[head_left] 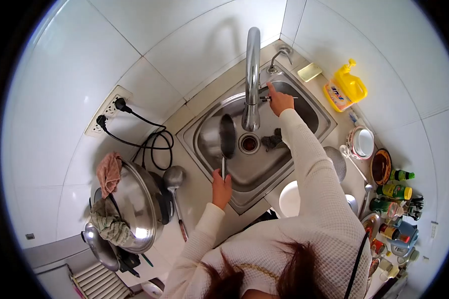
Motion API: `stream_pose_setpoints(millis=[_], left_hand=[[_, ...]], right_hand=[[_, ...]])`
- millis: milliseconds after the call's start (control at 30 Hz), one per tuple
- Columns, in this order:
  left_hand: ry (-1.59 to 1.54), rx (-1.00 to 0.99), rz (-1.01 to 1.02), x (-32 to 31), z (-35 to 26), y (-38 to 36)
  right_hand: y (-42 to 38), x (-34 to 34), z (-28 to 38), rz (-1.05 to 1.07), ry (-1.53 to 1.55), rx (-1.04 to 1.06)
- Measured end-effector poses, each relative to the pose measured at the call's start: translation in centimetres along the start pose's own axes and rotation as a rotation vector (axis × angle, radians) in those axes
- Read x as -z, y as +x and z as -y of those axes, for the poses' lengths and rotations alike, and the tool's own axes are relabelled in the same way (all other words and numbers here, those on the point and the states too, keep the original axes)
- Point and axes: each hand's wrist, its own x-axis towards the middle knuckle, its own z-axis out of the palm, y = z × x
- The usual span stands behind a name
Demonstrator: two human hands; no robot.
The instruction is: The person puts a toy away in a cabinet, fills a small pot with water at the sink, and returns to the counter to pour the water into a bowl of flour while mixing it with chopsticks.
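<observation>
In my left hand, fingers wrapped round its handle, is a metal ladle with a dark oval head, held over the left side of the steel sink. My right hand is at the lever beside the tall chrome faucet, its fingers curled on it and the index finger stretched out. The faucet's spout hangs above the drain. A dark scrubber lies on the sink floor, partly behind my right sleeve.
A yellow soap bottle and a soap dish stand at the right rear. Bowls and several bottles line the right counter. On the left are a large lidded pot, another ladle and black cords.
</observation>
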Motion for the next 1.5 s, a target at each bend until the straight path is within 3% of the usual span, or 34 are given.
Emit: stream_pose_setpoints(millis=[67,133,267,400,667,833,900,1033,1100,1200,1333,1400,1467,1500], left_hand=[[-0.27,0.155,0.126,0.1,-1.0,0.5],[-0.757,0.514,0.365,1.7,-5.1,0.0],[-0.842,0.563,0.504,1.9,-6.6,-0.7],[-0.778,0.547,0.587,1.3,-7.1,-1.1],[-0.768,0.535,0.572,1.2,-6.5,-1.4],[-0.742,0.534,0.588,1.0,-6.2,-1.2],[-0.753,0.531,0.587,0.9,-6.2,-1.3],[-0.785,0.544,0.593,0.6,-5.9,-1.2],[-0.791,0.537,0.597,0.5,-5.7,-1.1],[-0.809,0.552,0.606,0.5,-5.7,-0.9],[-0.796,0.531,0.569,0.2,-5.5,-0.9],[-0.8,0.504,0.549,0.3,-5.3,-0.7],[-0.799,0.479,0.607,0.3,-5.3,-0.7],[-0.765,0.462,0.614,0.4,-5.5,-0.5]], right_hand=[[0.0,-0.6,0.2,-0.015,-0.022,0.002],[0.0,-2.2,0.2,-0.065,0.062,0.061],[-0.1,-1.0,-0.6,-0.067,0.085,0.123],[0.7,-0.4,-0.8,-0.09,0.129,0.119],[1.3,-1.0,-0.5,-0.074,0.353,-0.116],[2.0,-1.0,-1.1,0.014,0.386,-0.098],[2.0,-0.1,-1.1,0.162,0.523,-0.171],[2.6,-0.8,-1.4,0.076,0.437,-0.098],[2.8,-0.5,-1.3,0.192,0.526,-0.198],[2.5,0.2,-1.3,0.188,0.528,-0.141],[2.8,-1.1,-1.7,-0.085,0.274,-0.034],[4.4,-2.6,-3.5,0.136,0.293,-0.064],[2.9,0.4,-1.7,0.098,0.225,-0.044],[4.2,-1.4,-3.1,0.147,0.319,-0.056]])
